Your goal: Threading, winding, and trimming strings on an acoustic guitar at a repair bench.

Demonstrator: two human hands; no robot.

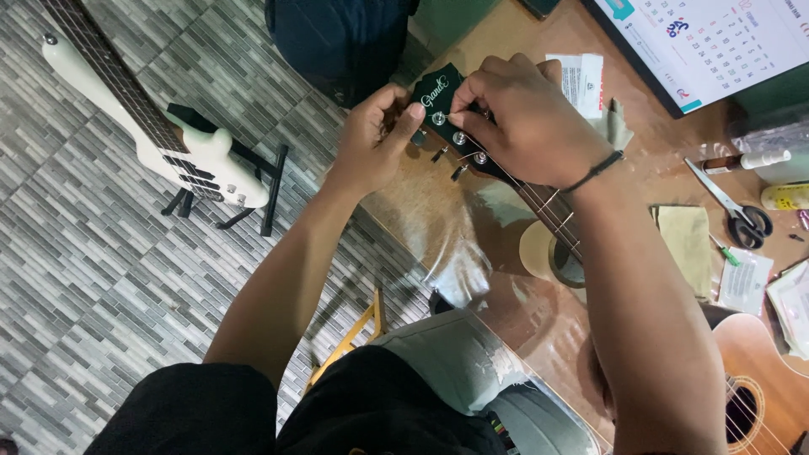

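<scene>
A small acoustic instrument lies across the wooden table [421, 211], its dark headstock [438, 91] pointing to the table's far-left edge and its brown body [758, 379] at the lower right. My left hand [375, 135] grips the headstock's left side, by a tuning peg. My right hand [522, 109] rests over the headstock and pinches a thin string end [459, 112] at a silver tuning post [439, 118]. A black band circles my right wrist.
A white electric bass [181, 152] rests on a black stand over the tiled floor at the left. Scissors [737, 211], a cloth [687, 244], small bottles [746, 160], a tape roll [548, 253], papers and a calendar [708, 42] lie on the table's right side.
</scene>
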